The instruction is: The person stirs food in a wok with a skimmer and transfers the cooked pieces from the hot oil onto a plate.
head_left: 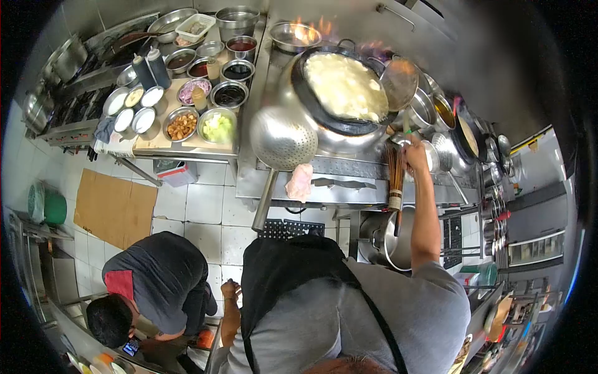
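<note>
My right hand is stretched forward at the stove's front edge, its fingers closed around a thin handle with a green band. That handle runs up to a round mesh strainer at the right rim of a large black wok. Pale, foamy food or liquid fills the wok. A bamboo wok brush hangs just left of this hand, with a metal ladle close on its right. Low beside my body, my left hand is loosely curled, fingers partly apart, with nothing visible in it.
A perforated skimmer juts over the stove edge beside a pinkish cloth. Flames burn behind the wok. Sauce and ingredient bowls crowd the left table. A crouching person is at lower left; a deep pot stands below right.
</note>
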A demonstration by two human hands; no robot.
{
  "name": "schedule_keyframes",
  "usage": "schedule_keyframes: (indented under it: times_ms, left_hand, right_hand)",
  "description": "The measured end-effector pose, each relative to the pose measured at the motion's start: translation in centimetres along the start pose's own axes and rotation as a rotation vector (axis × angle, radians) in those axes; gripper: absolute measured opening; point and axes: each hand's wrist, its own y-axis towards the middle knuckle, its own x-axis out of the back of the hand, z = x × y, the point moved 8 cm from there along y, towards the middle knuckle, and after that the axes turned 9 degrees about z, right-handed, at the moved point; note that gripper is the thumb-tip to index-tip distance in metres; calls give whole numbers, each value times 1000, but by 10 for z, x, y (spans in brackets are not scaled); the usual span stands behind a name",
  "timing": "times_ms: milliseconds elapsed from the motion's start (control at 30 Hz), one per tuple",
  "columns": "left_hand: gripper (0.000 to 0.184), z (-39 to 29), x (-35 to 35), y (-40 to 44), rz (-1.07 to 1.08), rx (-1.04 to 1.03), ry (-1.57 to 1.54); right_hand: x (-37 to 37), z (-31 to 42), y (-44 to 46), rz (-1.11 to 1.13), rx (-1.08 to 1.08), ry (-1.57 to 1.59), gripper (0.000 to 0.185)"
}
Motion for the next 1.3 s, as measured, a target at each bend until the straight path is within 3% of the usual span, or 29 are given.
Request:
schedule_keyframes:
  times_ms: [100,133,233,267,367,400,500,667,933,1033,1300]
  left_hand:
    - [19,3,2,-1,4,14,-3]
    - [19,2,3,-1,8,18,-5]
    - [18,1,3,0,15,31,-5]
    - [18,-1,5,0,15,34,-6]
    - [18,-9,9,3,9,29,-8]
    - [17,-14,11,5,5,24,-13]
    - [17,-25,18,11,-15,-8,-79]
    - [15,-32,27,16,-129,7,-114]
    - [16,-45,28,-14,-263,-33,-185]
    - [16,-33,30,-13,-185,17,-163]
    - [17,-37,1,-14,-184,-5,-181]
  right_hand:
    - [-12,-14,-16,112,-170,291,40]
    - [-13,-25,-10,197,-215,363,28]
    - [-24,-16,-16,414,-321,661,17]
    - [-24,-16,-11,446,-287,589,10]
    - [-29,-15,-2,563,-326,653,14]
    - [-26,-18,1,480,-402,738,19]
    - [-18,-19,9,632,-381,840,25]
    - [-22,-31,35,635,-404,914,38]
    - [-29,-51,67,880,-426,1122,36]
    - [-33,-55,68,834,-464,1225,38]
    - [-40,-62,64,842,-245,1113,37]
